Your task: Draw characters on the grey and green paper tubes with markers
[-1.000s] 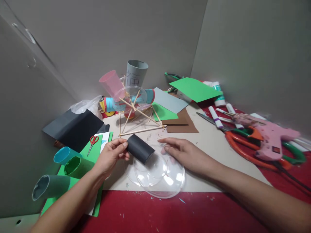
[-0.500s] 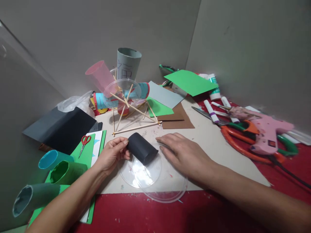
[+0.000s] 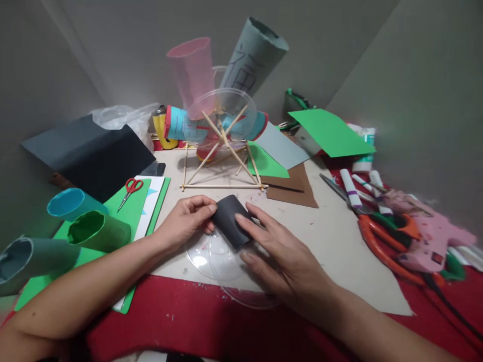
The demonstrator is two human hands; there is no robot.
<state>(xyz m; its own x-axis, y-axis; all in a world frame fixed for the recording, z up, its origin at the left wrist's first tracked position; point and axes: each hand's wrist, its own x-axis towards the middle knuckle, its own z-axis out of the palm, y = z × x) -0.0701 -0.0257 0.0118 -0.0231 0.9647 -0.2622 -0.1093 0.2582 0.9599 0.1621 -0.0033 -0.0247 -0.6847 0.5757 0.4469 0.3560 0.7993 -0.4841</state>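
Observation:
My left hand (image 3: pixel 194 215) pinches the upper left edge of a rolled black sheet (image 3: pixel 231 221), which is held tilted above the mat. At its right end, my right hand (image 3: pixel 277 246) has its fingers around the roll, with the index finger lying on its surface. Beneath the roll are clear plastic discs (image 3: pixel 206 266), partly hidden by the hand. Just behind stands a stick frame (image 3: pixel 222 186) bearing a clear-disc wheel with a pink cup (image 3: pixel 194 75), a grey-blue tube (image 3: pixel 252 58) with dark writing and blue tubes with red rims (image 3: pixel 181 123).
Green sheets (image 3: pixel 98 254) at left carry small red scissors (image 3: pixel 130 193) and several coloured tubes (image 3: pixel 100 231). A black folded sheet (image 3: pixel 109 156) lies behind them. At right are large orange-handled scissors (image 3: pixel 377 246), a pink glue gun (image 3: pixel 433 236) with its cord, and white markers (image 3: pixel 350 188).
My right hand has moved from the discs onto the black roll, which is turned a little more upright. The wheel has rotated clockwise, and the camera view has shifted.

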